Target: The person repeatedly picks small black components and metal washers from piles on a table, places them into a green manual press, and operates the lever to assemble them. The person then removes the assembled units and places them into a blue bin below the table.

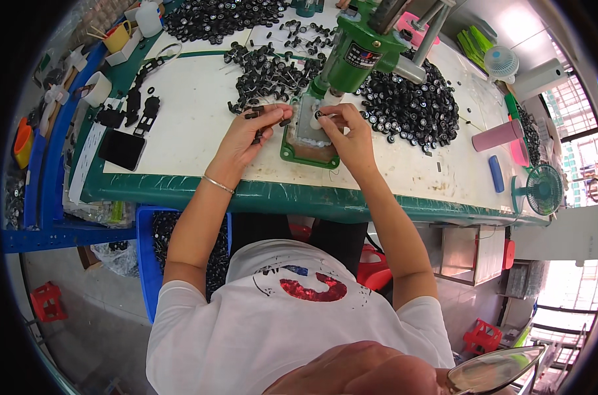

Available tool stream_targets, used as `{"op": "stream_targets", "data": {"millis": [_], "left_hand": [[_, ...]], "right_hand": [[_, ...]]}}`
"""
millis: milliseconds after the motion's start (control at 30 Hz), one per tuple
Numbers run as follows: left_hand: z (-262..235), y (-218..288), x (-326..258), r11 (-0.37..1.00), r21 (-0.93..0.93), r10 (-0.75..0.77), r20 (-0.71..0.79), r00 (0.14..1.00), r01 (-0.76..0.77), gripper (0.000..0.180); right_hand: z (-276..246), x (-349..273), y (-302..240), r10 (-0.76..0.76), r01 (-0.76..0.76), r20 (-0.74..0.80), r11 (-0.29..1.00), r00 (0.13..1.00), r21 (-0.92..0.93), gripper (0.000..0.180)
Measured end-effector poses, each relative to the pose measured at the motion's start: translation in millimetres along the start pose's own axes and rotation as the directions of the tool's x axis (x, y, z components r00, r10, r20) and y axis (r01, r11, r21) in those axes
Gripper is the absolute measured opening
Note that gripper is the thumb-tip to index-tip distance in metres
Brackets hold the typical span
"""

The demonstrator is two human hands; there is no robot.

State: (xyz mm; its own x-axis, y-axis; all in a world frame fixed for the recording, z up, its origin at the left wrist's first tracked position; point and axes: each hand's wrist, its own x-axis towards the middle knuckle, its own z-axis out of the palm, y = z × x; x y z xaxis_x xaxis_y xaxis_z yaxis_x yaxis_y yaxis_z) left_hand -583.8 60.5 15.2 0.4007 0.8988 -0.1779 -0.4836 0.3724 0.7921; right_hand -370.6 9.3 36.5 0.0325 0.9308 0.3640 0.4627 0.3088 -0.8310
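Many black pieces [163, 230] in blue bin [144, 253]

green press [353, 66] cut off above; blue bin [145, 263] partly hidden

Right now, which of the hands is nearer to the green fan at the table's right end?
Right. The right hand is at the base of the green press, left of the green fan; the left hand is farther left, so farther away.
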Motion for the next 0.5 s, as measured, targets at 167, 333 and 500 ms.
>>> {"op": "stream_targets", "data": {"millis": [167, 333, 500], "left_hand": [[24, 2, -6, 0.987, 0.158, 0.052, -0.075, 0.996, -0.040, 0.028], [27, -3, -3, 0.964, 0.227, 0.138, 0.017, 0.990, -0.139, 0.027], [22, -5, -1, 0.997, 0.074, 0.004, 0.075, 0.997, -0.010, 0.029]], "right_hand": [[3, 1, 5, 0.082, -0.083, 0.011, 0.991, 0.997, 0.101, 0.022], [-6, -12, -1, -0.016, 0.020, -0.083, 0.998, 0.996, 0.053, 0.024], [-25, -22, -10, -0.081, 0.081, -0.028, 0.997, 0.996, -0.016, 0.021]]}}
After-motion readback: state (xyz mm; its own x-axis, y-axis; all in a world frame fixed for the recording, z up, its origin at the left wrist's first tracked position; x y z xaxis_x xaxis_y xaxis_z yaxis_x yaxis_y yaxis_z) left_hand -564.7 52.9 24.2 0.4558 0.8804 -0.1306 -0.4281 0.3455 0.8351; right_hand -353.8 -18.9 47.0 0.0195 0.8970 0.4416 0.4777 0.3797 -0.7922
